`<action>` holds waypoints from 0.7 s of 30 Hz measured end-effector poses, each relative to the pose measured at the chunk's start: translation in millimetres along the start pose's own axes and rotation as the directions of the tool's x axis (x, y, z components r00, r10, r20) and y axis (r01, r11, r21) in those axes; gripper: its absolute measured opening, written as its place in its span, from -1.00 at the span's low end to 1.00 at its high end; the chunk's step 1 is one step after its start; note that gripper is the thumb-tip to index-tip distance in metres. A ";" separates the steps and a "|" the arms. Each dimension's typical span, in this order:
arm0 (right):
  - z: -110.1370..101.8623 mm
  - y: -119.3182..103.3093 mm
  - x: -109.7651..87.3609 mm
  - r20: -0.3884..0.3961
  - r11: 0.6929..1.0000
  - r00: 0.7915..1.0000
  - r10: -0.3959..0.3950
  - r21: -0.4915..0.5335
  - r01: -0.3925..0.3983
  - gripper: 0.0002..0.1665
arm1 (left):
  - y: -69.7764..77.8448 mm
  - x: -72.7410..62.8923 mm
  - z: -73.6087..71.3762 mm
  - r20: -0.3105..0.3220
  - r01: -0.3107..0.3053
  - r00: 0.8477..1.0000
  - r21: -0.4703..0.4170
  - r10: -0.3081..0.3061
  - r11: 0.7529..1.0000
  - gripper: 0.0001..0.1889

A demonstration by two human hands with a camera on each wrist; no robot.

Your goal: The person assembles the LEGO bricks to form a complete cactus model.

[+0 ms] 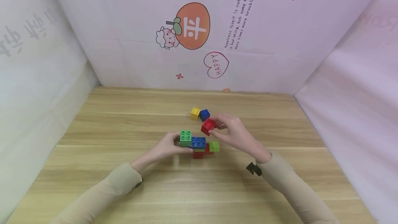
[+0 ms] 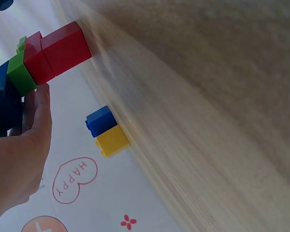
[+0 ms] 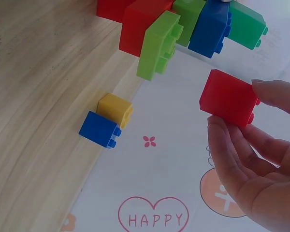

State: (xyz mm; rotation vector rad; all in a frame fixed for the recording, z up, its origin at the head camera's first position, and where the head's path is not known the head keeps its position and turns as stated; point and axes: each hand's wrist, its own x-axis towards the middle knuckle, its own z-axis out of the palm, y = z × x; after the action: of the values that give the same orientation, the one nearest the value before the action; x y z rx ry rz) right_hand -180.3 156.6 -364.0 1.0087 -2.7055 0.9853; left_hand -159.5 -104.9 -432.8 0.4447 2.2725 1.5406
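Note:
In the head view my left hand (image 1: 168, 146) grips a stack of building bricks at its upper left side, around the blue brick (image 1: 198, 142). A green brick (image 1: 185, 137) caps the stack's left end. Lower in the stack are red bricks (image 2: 65, 46), a small green one (image 2: 21, 72) and a thin lime brick (image 3: 158, 46) that juts to the right. My right hand (image 1: 237, 136) pinches a loose red brick (image 3: 227, 99) between thumb and fingers, above and behind the stack and apart from it. Its studs face up in the head view.
A yellow brick (image 1: 195, 113) and a small blue brick (image 1: 205, 114) stand side by side on the wooden table (image 1: 140, 113), just beyond the hands. White printed sheets (image 1: 130, 44) wall in the back and both sides.

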 end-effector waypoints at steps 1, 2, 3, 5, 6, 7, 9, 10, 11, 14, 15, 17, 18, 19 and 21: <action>-0.5 -0.9 -0.4 0.000 1.000 1.000 -0.003 0.002 0.003 -0.57 | -0.1 0.1 -0.2 0.000 -0.001 1.000 0.000 0.001 1.000 -0.38; -0.9 -1.7 -0.8 0.000 1.000 1.000 -0.005 0.001 0.005 -0.57 | -0.1 0.2 -0.3 0.001 -0.001 1.000 0.000 0.001 1.000 -0.39; -1.3 -2.5 -1.2 -0.001 1.000 1.000 -0.006 0.000 0.006 -0.56 | -0.3 0.3 -0.6 0.001 -0.002 1.000 -0.001 0.002 1.000 -0.39; -2.0 -3.9 -2.2 0.000 1.000 1.000 -0.008 -0.001 0.008 -0.56 | -0.8 0.5 -0.9 0.003 -0.005 1.000 0.000 0.005 1.000 -0.39; -2.4 -4.7 -2.8 0.000 1.000 1.000 -0.010 -0.001 0.010 -0.56 | -0.8 0.6 -0.8 0.004 -0.005 1.000 0.001 0.005 1.000 -0.39; -2.9 -5.4 -3.3 0.000 1.000 1.000 -0.012 -0.003 0.012 -0.55 | -0.6 0.7 -0.7 0.005 -0.006 1.000 0.000 0.006 1.000 -0.39; -3.9 -6.7 -4.4 -0.001 1.000 1.000 -0.019 -0.001 0.019 -0.55 | -0.1 0.5 -0.6 0.003 -0.001 1.000 0.001 0.001 1.000 -0.39; -4.5 -7.3 -5.1 -0.001 1.000 1.000 -0.023 -0.001 0.023 -0.55 | -0.1 0.5 -0.5 0.002 0.001 1.000 0.003 -0.001 1.000 -0.40; -5.0 -7.8 -5.8 0.000 1.000 1.000 -0.025 -0.001 0.025 -0.55 | -0.1 0.3 -0.5 0.001 0.001 1.000 0.006 -0.001 1.000 -0.40; -6.4 -8.8 -8.0 -0.002 0.999 0.999 -0.033 0.002 0.033 -0.54 | -0.4 0.3 -0.9 -0.003 0.004 1.000 0.010 -0.004 1.000 -0.40; -6.8 -9.0 -8.8 -0.003 0.999 0.999 -0.034 0.001 0.034 -0.54 | -0.7 0.4 -1.0 -0.002 0.002 1.000 0.012 -0.002 1.000 -0.40; -7.5 -9.3 -10.4 -0.004 0.999 0.999 -0.033 -0.003 0.033 -0.54 | -0.9 0.6 -1.0 -0.002 0.002 1.000 0.013 -0.002 1.000 -0.41; -7.7 -9.1 -11.2 -0.004 0.999 0.999 -0.034 -0.002 0.034 -0.54 | -0.6 0.8 -0.9 -0.003 0.006 1.000 0.008 -0.006 1.000 -0.41; -7.9 -8.8 -12.1 -0.004 0.999 0.999 -0.033 -0.001 0.033 -0.54 | -0.4 0.8 -0.7 -0.004 0.009 1.000 0.006 -0.009 1.000 -0.41; -8.3 -8.4 -14.0 -0.002 1.000 1.000 -0.025 -0.002 0.025 -0.54 | -0.1 0.8 -0.4 -0.002 0.010 1.000 0.004 -0.010 1.000 -0.41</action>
State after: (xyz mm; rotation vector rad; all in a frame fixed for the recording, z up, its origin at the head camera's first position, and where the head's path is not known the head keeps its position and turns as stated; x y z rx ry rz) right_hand -165.3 164.6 -357.0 1.0379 -2.6844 0.9789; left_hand -160.4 -104.9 -432.9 0.4320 2.2763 1.5332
